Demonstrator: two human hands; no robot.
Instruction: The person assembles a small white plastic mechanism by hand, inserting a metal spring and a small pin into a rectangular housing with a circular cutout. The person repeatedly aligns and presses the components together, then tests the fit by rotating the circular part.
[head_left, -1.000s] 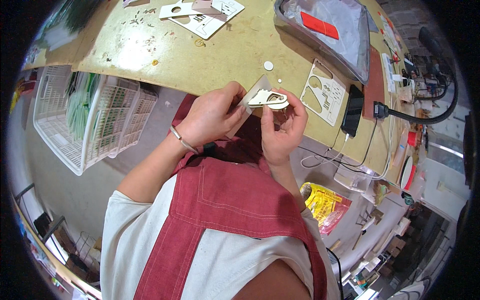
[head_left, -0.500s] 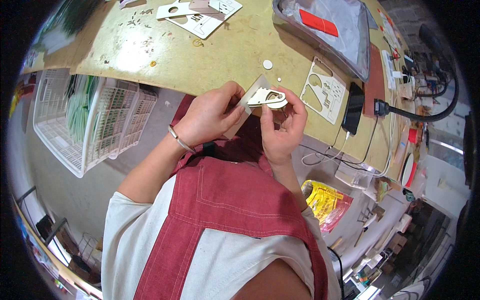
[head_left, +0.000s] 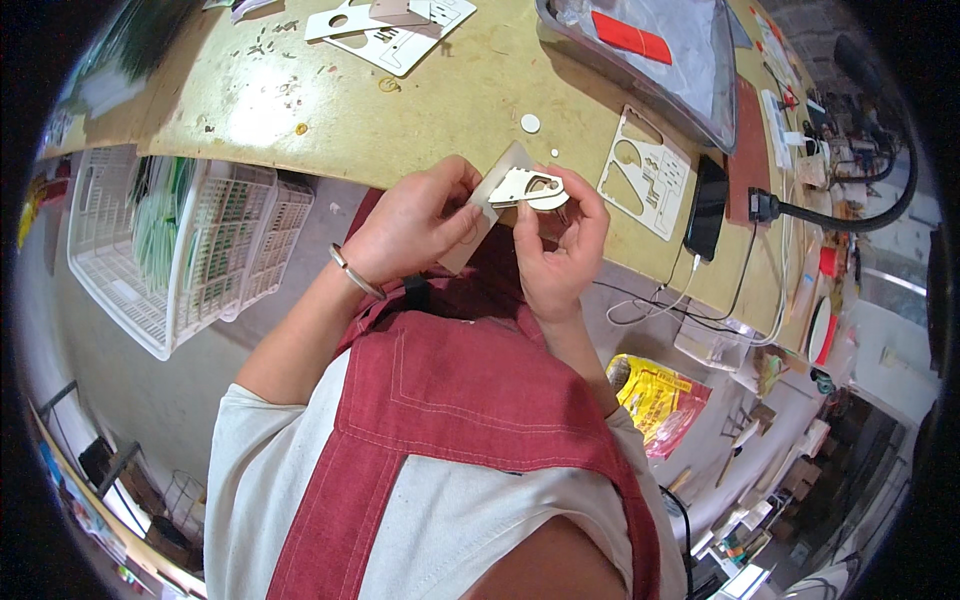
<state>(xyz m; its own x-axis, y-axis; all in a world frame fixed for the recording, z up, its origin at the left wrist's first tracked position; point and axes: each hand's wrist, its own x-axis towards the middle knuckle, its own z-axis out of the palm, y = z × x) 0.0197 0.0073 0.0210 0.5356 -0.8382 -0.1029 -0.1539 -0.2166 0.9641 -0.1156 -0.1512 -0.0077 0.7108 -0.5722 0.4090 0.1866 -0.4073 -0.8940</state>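
Note:
Close to the table's front edge, my left hand (head_left: 405,228) pinches a thin beige sheet (head_left: 466,248) between thumb and fingers. The sheet stands tilted, its upper corner rising past the fingertips. My right hand (head_left: 560,262) grips a small off-white flat part (head_left: 520,186) with a rounded end and cut-out openings. That part appears to be made of stacked layers, and its left end meets the sheet. Behind it, some right-hand fingers are partly hidden. On the table beyond lie a white disc (head_left: 530,123) and a much smaller white dot (head_left: 555,153).
A cut-out panel (head_left: 664,200) and a black phone (head_left: 707,210) lie to the right. Further back stand a grey tub (head_left: 727,110) with a red packet (head_left: 630,37) and more cut-out panels (head_left: 400,58). Below the table's left side is a white crate (head_left: 180,290). Cables (head_left: 640,312) hang at right.
The part and my right fingers have shifted slightly left against the sheet, and the sheet's tilt has changed a little. The whole view has moved slightly.

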